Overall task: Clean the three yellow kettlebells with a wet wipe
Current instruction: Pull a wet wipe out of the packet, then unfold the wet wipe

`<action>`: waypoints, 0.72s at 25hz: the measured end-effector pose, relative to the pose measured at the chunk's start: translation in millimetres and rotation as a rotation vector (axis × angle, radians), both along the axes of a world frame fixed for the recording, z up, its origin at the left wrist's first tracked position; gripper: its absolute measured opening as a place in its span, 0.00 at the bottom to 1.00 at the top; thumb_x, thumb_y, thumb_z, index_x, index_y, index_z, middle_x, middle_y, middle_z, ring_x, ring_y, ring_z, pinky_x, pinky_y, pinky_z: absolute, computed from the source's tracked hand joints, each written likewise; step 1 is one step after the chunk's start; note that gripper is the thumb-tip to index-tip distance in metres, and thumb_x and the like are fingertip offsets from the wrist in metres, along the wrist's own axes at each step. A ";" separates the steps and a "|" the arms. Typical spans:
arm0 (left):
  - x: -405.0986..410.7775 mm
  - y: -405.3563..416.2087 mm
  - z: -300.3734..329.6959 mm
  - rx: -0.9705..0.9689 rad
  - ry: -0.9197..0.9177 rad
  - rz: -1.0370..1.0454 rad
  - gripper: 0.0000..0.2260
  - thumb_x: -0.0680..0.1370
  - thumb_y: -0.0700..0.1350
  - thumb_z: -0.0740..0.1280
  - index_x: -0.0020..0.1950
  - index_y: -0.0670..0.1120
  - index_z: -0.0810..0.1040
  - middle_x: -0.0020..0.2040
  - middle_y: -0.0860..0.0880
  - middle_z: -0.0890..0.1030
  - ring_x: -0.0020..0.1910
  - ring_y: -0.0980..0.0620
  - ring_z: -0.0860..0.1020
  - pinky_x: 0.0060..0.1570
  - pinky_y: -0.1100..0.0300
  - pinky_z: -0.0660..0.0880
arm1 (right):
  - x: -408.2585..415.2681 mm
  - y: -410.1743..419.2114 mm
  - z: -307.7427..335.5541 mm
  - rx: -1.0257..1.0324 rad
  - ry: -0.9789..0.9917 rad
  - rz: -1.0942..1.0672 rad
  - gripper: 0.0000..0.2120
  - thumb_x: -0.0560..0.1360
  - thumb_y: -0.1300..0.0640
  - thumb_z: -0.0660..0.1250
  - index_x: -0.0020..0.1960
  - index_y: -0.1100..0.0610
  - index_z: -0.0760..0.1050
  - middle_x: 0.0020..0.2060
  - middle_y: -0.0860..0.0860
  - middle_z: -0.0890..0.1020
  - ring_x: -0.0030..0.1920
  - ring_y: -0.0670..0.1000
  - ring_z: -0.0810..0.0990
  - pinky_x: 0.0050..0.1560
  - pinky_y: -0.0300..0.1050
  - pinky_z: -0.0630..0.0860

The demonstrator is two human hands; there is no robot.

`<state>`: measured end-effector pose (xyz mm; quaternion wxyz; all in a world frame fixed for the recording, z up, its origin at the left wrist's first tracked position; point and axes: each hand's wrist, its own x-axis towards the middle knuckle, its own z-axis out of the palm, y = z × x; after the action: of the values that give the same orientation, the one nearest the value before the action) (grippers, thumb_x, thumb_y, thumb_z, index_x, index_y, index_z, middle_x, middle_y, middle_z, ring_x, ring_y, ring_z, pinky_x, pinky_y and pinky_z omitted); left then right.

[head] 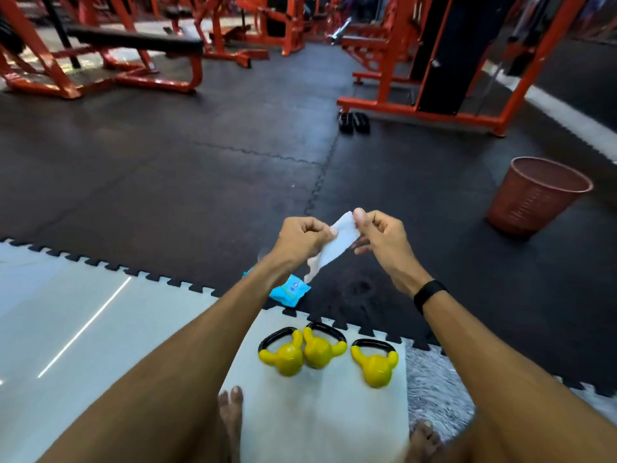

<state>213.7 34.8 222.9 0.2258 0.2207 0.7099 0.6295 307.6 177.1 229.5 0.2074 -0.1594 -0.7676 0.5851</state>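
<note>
**Wipe held up between both hands, kettlebells on the near mat**

Wipe (337,243) stretched white between the two hands above the dark floor: the left hand (302,237) pinches its lower left part with curled fingers, the right hand (384,237) pinches the upper right corner between thumb and forefinger. A black band (429,294) circles the right wrist.

Three yellow kettlebells (317,352) with black handles lie in a row on a pale mat (320,422), just short of the mat's far toothed edge; the left two touch, the third lies slightly apart to the right. Bare toes show at the mat's near corners. A blue wipe packet (290,290) lies on the dark floor just beyond that edge, partly hidden by the left forearm.

Far of the hands, black interlocking floor tiles (200,168) spread open up to the orange gym frames (434,105). An orange basket (534,195) stands to the right; what it holds cannot be seen.
</note>
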 end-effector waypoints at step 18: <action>45.4 6.4 31.0 0.221 -0.256 0.107 0.20 0.67 0.30 0.75 0.57 0.39 0.78 0.49 0.39 0.84 0.43 0.44 0.82 0.45 0.52 0.81 | 50.2 -15.9 30.8 -0.433 -0.073 0.077 0.29 0.73 0.59 0.72 0.70 0.57 0.64 0.50 0.59 0.85 0.50 0.57 0.85 0.53 0.56 0.81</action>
<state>259.1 41.3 253.9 0.2548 0.1242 0.6127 0.7378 357.9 161.2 260.3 0.1180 -0.1920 -0.6367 0.7374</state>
